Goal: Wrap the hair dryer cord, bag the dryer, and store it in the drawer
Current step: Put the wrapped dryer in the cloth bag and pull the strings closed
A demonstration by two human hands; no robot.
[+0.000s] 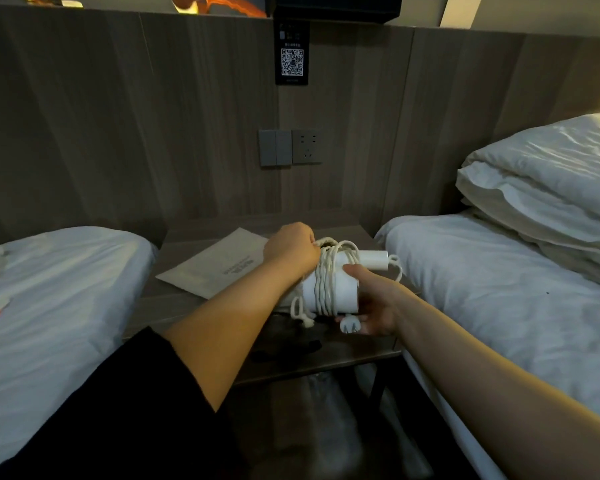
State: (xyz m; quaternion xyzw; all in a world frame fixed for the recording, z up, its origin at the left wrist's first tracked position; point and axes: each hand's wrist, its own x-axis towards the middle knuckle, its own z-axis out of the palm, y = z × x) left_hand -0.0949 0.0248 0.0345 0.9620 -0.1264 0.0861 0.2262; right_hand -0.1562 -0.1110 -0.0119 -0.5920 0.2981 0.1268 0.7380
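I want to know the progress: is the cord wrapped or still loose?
Mostly wrapped: the cord coils around the hair dryer; the plug end hangs free.

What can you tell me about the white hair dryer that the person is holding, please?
The hair dryer is white and looks like smooth plastic, with a round barrel and a narrower part pointing right. A white twisted cord is wound around it many times; the plug hangs at the bottom. It lies sideways above the dark bedside table, beside a flat grey bag. The right hand supports the barrel; the left hand grips the cord on top.
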